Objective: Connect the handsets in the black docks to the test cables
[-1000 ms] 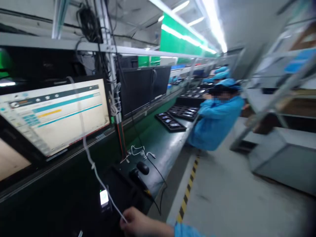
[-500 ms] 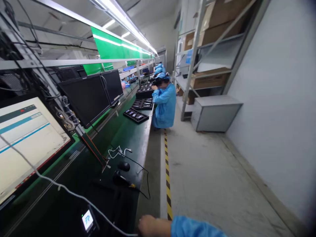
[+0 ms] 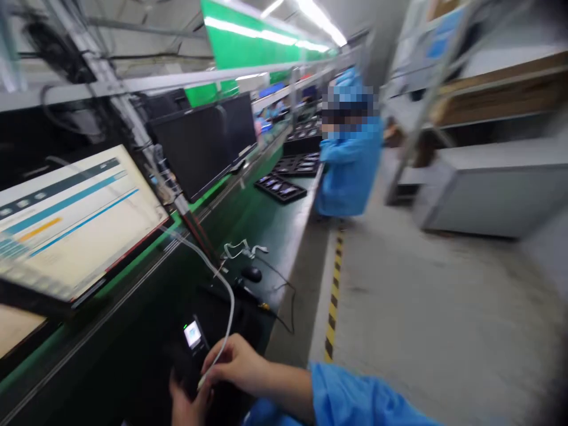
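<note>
No text, label, brand or number can be read. The large tilted monitor with a pale screen (image 3: 66, 219) shows only blue and orange bars and a dark header strip, its lettering too blurred to make out. The small black handheld device with a lit screen (image 3: 193, 335) shows a bright patch with a dark mark, not legible. The blue sign on the metal shelving (image 3: 444, 31) is blurred as well.
</note>
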Demonstrator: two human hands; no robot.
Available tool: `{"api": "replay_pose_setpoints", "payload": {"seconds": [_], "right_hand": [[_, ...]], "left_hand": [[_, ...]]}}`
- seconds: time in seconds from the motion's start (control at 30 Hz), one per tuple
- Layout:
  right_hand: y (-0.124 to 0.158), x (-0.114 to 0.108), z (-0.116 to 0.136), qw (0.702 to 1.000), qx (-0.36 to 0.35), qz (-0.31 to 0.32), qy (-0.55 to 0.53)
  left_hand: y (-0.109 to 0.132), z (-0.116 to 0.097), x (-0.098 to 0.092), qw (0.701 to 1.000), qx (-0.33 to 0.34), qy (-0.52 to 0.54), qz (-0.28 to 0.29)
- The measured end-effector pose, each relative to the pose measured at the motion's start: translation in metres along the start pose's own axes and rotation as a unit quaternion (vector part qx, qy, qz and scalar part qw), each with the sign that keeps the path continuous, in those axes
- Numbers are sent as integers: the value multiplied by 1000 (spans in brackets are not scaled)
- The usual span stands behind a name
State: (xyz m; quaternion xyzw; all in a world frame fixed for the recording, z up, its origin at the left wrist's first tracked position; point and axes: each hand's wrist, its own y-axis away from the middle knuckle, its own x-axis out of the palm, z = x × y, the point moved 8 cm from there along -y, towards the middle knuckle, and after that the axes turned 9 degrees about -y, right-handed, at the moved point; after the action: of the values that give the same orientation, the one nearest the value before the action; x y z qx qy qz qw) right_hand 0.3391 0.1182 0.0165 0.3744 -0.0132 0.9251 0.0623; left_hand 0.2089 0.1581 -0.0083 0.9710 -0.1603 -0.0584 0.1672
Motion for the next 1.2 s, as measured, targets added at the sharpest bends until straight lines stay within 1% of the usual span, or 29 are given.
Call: {"api": "replay_pose_setpoints", "payload": {"seconds": [0.03,0.07,0.13,0.17,0.3,0.43,0.57,0.63,0.77,0.83,0.87,0.97,1.03,1.13,1.2], "right_hand": [[3,-1,-1,999,-5,-21,26],[5,-3,-2,998,-12,-40,52],[8,-8,-6,992,-28,-66,102],[8,-8,-8,989,-34,-67,127],[8,0,-21,975,-55,-25,214],[9,9,-21,955,-128,-3,267],[8,14,-20,940,-159,19,302],[7,17,-20,928,-162,39,333],[9,31,-24,890,-156,115,412],[12,37,-27,877,-161,139,432],[13,39,-27,875,-168,145,431],[13,43,-26,882,-187,148,406],[6,44,-30,892,-179,140,392],[-18,40,-45,920,-115,113,357],[-38,33,-63,951,-41,72,297]], "left_hand": [[4,2,-2,1000,-4,-8,-27],[8,3,-1,1000,-4,-7,-29],[14,3,5,1000,1,22,-1],[17,3,4,999,-3,37,-1],[24,10,-2,997,-30,78,-2],[27,15,-6,994,-30,102,9],[28,21,-11,993,-49,108,8],[28,19,-13,994,-43,97,4],[29,8,-15,998,3,69,-2],[30,6,-15,998,5,64,-8],[31,7,-16,998,0,65,-14],[33,10,-23,996,-14,74,-43],[32,14,-28,995,-18,82,-54],[22,20,-43,993,-3,78,-86],[7,22,-61,989,23,58,-137]]}}
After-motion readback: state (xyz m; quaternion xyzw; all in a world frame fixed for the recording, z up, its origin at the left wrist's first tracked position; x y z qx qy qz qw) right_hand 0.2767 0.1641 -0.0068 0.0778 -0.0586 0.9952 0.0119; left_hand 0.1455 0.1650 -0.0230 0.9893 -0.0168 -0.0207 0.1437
